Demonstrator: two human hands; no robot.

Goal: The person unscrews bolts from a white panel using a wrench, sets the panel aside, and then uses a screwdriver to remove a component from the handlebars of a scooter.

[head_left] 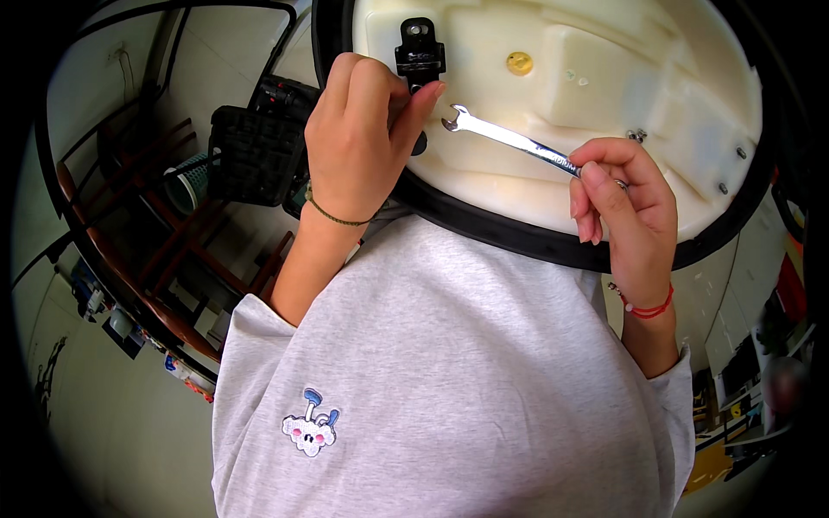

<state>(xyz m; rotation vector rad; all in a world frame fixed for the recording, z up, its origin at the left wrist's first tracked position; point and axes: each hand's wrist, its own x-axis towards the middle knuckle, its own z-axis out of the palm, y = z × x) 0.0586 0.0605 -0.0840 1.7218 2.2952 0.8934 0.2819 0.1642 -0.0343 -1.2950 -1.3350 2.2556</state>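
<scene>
My left hand is closed at the lower end of a black metal bracket, thumb beside a small fastener; what its fingers grip is mostly hidden. The bracket lies on a cream plastic panel with a black rim. My right hand grips a silver wrench by its far end, with the open jaw pointing left toward my left hand. A round yellow disc sits on the panel, and a few bolts stick up at its right.
An open black tool case is at the left, beside a green-and-white basket and brown wooden furniture. A black tubular frame curves around them. Cluttered items stand at the lower right, beyond my arm.
</scene>
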